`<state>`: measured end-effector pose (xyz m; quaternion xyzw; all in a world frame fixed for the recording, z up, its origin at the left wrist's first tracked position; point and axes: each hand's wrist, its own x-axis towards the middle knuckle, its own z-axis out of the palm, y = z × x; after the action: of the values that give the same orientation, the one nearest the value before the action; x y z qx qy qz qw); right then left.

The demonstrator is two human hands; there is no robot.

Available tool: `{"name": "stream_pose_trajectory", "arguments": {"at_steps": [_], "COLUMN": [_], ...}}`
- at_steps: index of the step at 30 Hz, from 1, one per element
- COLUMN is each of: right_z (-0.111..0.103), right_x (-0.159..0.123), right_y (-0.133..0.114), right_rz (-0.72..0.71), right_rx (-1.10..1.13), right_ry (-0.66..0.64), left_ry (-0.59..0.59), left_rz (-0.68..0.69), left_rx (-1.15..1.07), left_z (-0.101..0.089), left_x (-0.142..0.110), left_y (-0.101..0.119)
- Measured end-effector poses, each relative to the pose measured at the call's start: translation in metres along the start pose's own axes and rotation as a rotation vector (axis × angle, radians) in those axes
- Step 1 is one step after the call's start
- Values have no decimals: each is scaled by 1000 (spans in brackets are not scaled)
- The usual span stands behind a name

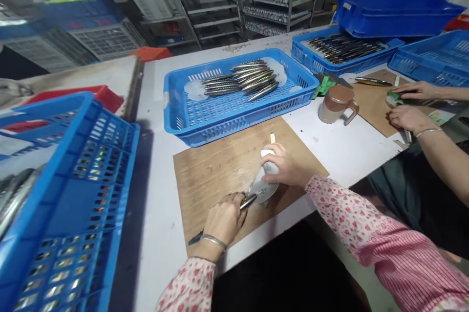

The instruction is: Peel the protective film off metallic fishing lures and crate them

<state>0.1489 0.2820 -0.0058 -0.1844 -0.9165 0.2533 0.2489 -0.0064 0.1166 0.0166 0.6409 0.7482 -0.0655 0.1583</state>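
Note:
My left hand point(224, 219) is closed around a slim, shiny dark-and-gold fishing lure point(248, 202), which lies low over the cardboard sheet point(208, 167). A small metal ring point(262, 191) shows near its tip, and a dark tail end point(196, 237) sticks out by my wrist. My right hand point(284, 165) is closed on a rounded white object point(268, 154), its kind partly hidden by my fingers. Beneath that hand lies a translucent round sheet point(269, 193). A short pale stick point(272, 137) shows just beyond my fingers.
Ahead stands a blue crate point(220, 131) with several similar lures point(252, 77). Another tall blue crate point(110, 180) is at left. A brown-lidded mug point(335, 104) stands right. A co-worker's hands point(412, 111) work at another cardboard sheet, near a crate of dark lures point(340, 48).

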Motion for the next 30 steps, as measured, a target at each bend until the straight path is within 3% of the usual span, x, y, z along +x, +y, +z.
{"name": "stream_pose_trajectory", "arguments": {"at_steps": [4, 10, 15, 21, 25, 30], "right_z": [17, 6, 19, 6, 19, 16], "right_x": [16, 13, 22, 16, 21, 19], "right_y": [-15, -2, -27, -14, -33, -26], "right_rz": [-130, -91, -196, -68, -152, -67], "right_rx": [-4, -43, -64, -55, -67, -64], "right_ry": [5, -28, -10, -26, -3, -22], "left_ry": [16, 92, 90, 105, 55, 70], "left_rz": [8, 46, 23, 29, -51, -14], "left_rx": [15, 14, 62, 48, 115, 47], "left_z": [9, 20, 21, 24, 22, 17], "left_x": [2, 0, 0, 0, -2, -3], "left_y": [-2, -5, -5, -5, -4, -2]}}
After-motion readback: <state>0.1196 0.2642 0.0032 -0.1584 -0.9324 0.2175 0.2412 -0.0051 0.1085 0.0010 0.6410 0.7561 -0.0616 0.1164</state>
